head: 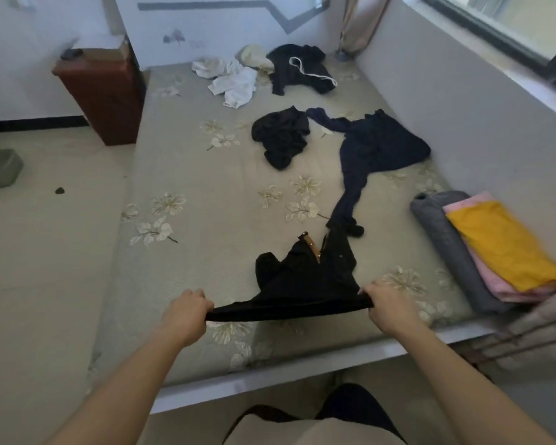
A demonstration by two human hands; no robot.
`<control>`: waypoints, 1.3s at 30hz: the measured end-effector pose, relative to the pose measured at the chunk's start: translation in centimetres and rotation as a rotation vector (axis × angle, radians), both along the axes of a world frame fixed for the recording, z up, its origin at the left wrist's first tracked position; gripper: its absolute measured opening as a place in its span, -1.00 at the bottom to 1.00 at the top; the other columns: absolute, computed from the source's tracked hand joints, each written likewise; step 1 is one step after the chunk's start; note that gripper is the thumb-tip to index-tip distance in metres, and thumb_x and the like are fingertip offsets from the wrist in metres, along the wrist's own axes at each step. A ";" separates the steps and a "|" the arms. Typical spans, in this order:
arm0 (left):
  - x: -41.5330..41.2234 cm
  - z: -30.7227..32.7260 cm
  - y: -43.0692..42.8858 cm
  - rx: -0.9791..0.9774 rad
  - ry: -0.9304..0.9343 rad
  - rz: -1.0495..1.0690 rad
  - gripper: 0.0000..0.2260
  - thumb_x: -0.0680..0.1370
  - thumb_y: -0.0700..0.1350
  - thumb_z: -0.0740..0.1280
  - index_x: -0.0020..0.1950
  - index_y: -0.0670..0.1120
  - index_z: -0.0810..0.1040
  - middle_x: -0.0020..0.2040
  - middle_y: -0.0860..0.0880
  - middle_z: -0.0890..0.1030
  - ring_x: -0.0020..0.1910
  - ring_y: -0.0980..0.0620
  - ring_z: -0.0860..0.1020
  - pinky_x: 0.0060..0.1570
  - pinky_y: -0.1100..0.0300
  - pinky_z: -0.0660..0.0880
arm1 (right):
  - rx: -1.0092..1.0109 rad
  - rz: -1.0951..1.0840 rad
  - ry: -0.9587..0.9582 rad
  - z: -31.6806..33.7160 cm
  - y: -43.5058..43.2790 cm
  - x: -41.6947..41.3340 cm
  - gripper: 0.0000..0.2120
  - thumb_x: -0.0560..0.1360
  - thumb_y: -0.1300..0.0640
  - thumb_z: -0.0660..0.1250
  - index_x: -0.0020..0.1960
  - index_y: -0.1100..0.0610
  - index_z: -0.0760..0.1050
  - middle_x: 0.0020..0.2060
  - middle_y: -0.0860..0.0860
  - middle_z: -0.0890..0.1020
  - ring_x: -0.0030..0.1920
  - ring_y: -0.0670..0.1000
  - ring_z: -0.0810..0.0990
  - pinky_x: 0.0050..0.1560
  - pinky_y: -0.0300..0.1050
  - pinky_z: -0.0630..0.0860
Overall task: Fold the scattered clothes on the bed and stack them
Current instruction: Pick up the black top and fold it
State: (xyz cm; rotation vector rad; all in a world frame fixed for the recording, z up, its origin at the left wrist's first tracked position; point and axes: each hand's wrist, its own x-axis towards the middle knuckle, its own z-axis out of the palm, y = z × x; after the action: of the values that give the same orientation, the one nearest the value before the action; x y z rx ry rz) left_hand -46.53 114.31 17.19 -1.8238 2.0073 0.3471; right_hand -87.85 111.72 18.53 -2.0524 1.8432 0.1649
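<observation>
I have the black garment (305, 281) by one edge, stretched taut between my two hands. The left hand (187, 308) is clenched round its left corner and the right hand (382, 305) round its right corner, the fingers of both curled into the cloth. The rest of it trails away from me and lies rumpled on the near end of the bed (206, 175), with a brown strip showing at an opening; I cannot tell whether it is trousers or shorts. It looks light and limp, sagging wherever it is not pulled, so I judge it will need laying flat and smoothing before any fold holds. The corners of the stretched edge seem the right place to hold, since a grip mid-cloth would only bunch it. To my right, near the bed's edge, sits the stack of folded clothes (501, 242), yellow on pink on grey, where this piece should end up. Farther up the bed lie navy trousers (376, 146), a crumpled black piece (281, 136), white clothes (235, 81) and a black top with a white cord (299, 67), all unfolded.
</observation>
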 end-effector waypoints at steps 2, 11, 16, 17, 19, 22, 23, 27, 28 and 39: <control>0.1 -0.4 -0.4 0.063 -0.015 0.003 -0.81 0.56 -0.09 0.26 0.12 0.04 0.59 0.03 0.02 0.56 0.02 0.01 0.51 -0.12 0.15 0.44 | -0.026 0.006 0.023 0.3 0.2 0.7 -0.66 0.48 0.26 0.30 0.19 -0.02 0.54 0.06 -0.03 0.56 0.11 0.05 0.56 -0.03 -0.14 0.40; -2.7 0.7 -3.7 -0.052 1.039 0.958 -0.76 0.49 -0.34 0.41 -0.29 -0.14 0.42 -0.33 -0.13 0.47 -0.27 -0.04 0.45 -0.26 0.10 0.39 | -0.031 -0.170 -0.288 -0.4 -0.7 0.3 -0.78 0.53 0.26 0.36 0.08 -0.01 0.58 -0.10 -0.03 0.57 0.01 0.05 0.57 -0.04 -0.12 0.40; -1.7 9.1 -10.3 -0.258 1.360 0.946 -0.77 0.51 -0.44 0.35 -0.15 -0.14 0.42 -0.10 -0.18 0.52 -0.03 -0.12 0.55 0.08 0.02 0.56 | -0.353 -0.616 -0.618 6.1 -8.4 1.7 -0.75 0.50 0.32 0.31 0.06 0.01 0.44 -0.06 0.07 0.59 0.01 0.12 0.57 0.05 0.12 0.54; -1.6 11.4 -11.5 -0.309 1.343 0.881 -0.78 0.51 -0.43 0.35 -0.12 -0.13 0.42 -0.09 -0.17 0.51 -0.04 -0.11 0.54 0.06 0.03 0.56 | -0.387 -0.631 -0.700 8.1 -10.2 2.2 -0.73 0.49 0.31 0.31 0.01 -0.06 0.42 -0.10 0.01 0.57 0.01 0.14 0.59 0.05 0.20 0.59; -0.9 15.5 -13.4 -0.429 1.197 0.725 -0.82 0.51 -0.36 0.39 -0.08 -0.13 0.45 -0.14 -0.14 0.51 -0.12 -0.07 0.51 -0.05 0.05 0.54 | -0.406 -0.584 -0.799 11.6 -13.3 2.7 -0.68 0.47 0.27 0.32 -0.06 -0.17 0.42 -0.11 -0.05 0.57 0.00 0.12 0.63 0.02 0.24 0.63; 1.6 21.3 -15.3 -0.580 0.998 0.544 -0.84 0.48 -0.27 0.46 -0.07 -0.22 0.49 -0.17 -0.16 0.51 -0.18 -0.07 0.47 -0.11 0.04 0.48 | -0.266 -0.386 -0.832 17.5 -16.8 3.1 -0.72 0.56 0.28 0.33 0.05 -0.09 0.43 0.01 0.03 0.59 0.02 0.09 0.65 -0.07 0.07 0.68; 2.6 23.0 -15.7 -0.596 0.988 0.515 -0.82 0.46 -0.26 0.49 -0.09 -0.21 0.49 -0.18 -0.15 0.51 -0.18 -0.07 0.46 -0.13 0.06 0.47 | -0.223 -0.310 -0.835 19.1 -17.6 3.2 -0.71 0.57 0.31 0.31 0.06 -0.09 0.43 0.04 0.05 0.58 0.02 0.11 0.65 -0.15 -0.02 0.68; 5.5 27.9 -16.3 -0.558 0.786 0.347 -0.77 0.40 -0.15 0.57 -0.17 -0.15 0.53 -0.22 -0.06 0.55 -0.23 -0.03 0.51 -0.28 0.15 0.43 | -0.220 0.071 -0.586 24.0 -19.0 4.1 -0.44 0.51 0.48 0.23 0.20 -0.17 0.47 0.14 -0.05 0.47 0.00 0.00 0.58 -0.34 -0.20 0.62; 6.1 28.4 -16.3 -0.545 0.698 0.300 -0.74 0.38 -0.07 0.59 -0.19 -0.14 0.54 -0.22 -0.07 0.56 -0.21 -0.05 0.52 -0.28 0.13 0.43 | -0.215 0.155 -0.480 24.6 -19.0 4.5 -0.40 0.48 0.50 0.22 0.19 -0.18 0.48 0.14 -0.06 0.45 0.02 -0.01 0.55 -0.33 -0.22 0.60; 9.8 22.1 -13.1 -0.460 0.163 0.319 -0.86 0.54 -0.22 0.29 -0.03 -0.19 0.64 -0.13 -0.12 0.57 -0.13 -0.09 0.52 -0.19 0.08 0.46 | 0.141 0.039 -0.253 20.8 -16.7 8.0 -0.46 0.50 -0.31 0.36 0.26 0.07 0.46 0.22 -0.03 0.54 0.17 0.02 0.51 0.06 -0.11 0.45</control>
State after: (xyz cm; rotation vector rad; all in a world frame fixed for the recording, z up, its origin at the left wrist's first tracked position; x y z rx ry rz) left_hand -36.72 101.17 39.28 -2.4837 2.0216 0.1303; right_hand -79.81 95.07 39.30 -1.9164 1.5935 0.0415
